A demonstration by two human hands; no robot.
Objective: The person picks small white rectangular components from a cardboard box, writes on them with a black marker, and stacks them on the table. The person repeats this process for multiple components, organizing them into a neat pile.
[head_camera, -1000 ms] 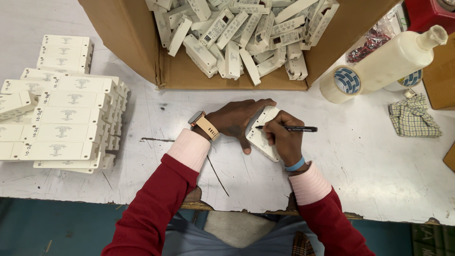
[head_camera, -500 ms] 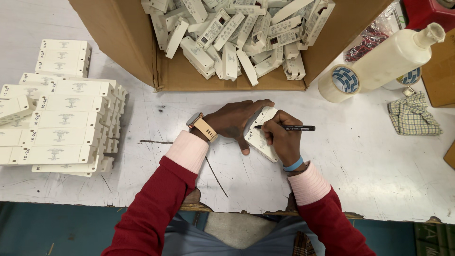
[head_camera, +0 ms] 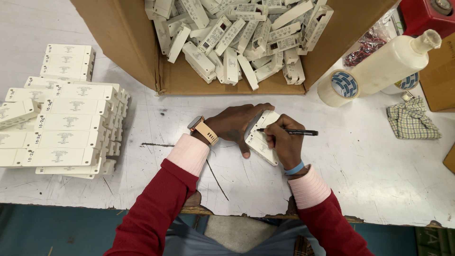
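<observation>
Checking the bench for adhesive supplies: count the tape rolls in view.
2. One tape roll lies beside the white bottle; a second roll shows partly behind that bottle. Others may be hidden behind the cardboard box.
</observation>
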